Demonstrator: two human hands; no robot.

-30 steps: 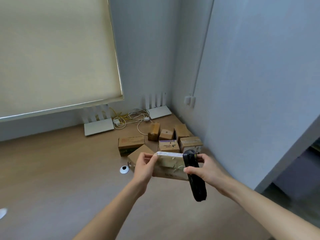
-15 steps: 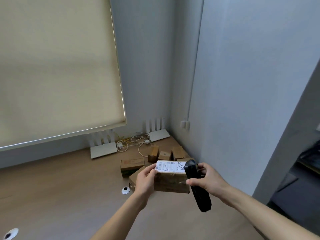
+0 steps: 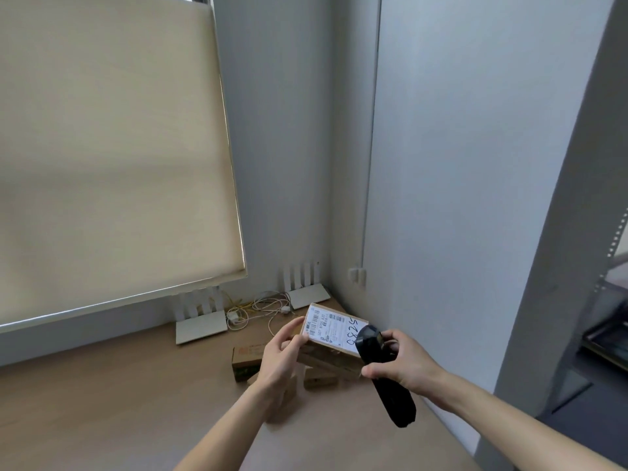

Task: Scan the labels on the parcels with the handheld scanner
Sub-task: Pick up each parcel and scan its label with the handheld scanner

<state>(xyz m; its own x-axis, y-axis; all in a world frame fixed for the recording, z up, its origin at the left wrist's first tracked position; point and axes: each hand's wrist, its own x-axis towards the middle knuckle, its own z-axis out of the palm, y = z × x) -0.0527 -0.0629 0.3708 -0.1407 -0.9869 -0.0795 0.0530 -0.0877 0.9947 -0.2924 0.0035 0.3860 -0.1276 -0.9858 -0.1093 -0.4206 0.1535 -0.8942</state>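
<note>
Parcel of brown cardboard [image 3: 331,348], rectangular, held up over the wooden desk [image 3: 102,385] near the corner of the room, tilted so that its top face meets the head camera. White shipping label [image 3: 331,326] stuck on that top face, printed with barcodes and small text, black handwritten digits at its right end. Left hand [image 3: 280,355] at the parcel's left end, grip grasping the box, thumb on the label's left edge and fingers curled under. Right hand [image 3: 399,363] at the parcel's right end, grip clenched round a black handheld scanner [image 3: 384,372]. Scanner head up against the right end of the label, covering part of the digits; its long body slanting down and to the right, past the hand. Whether the head touches the label: cannot tell.

Below and behind the held parcel, several more brown cardboard boxes [image 3: 246,362] resting on the desk, partly hidden by the left hand and forearm. Farther back against the grey wall, 2 flat white routers [image 3: 200,326] with upright antennas, and a tangle of white and yellow cables [image 3: 261,305] between them. Cream roller blind [image 3: 112,147] drawn down over the window at left.
</note>
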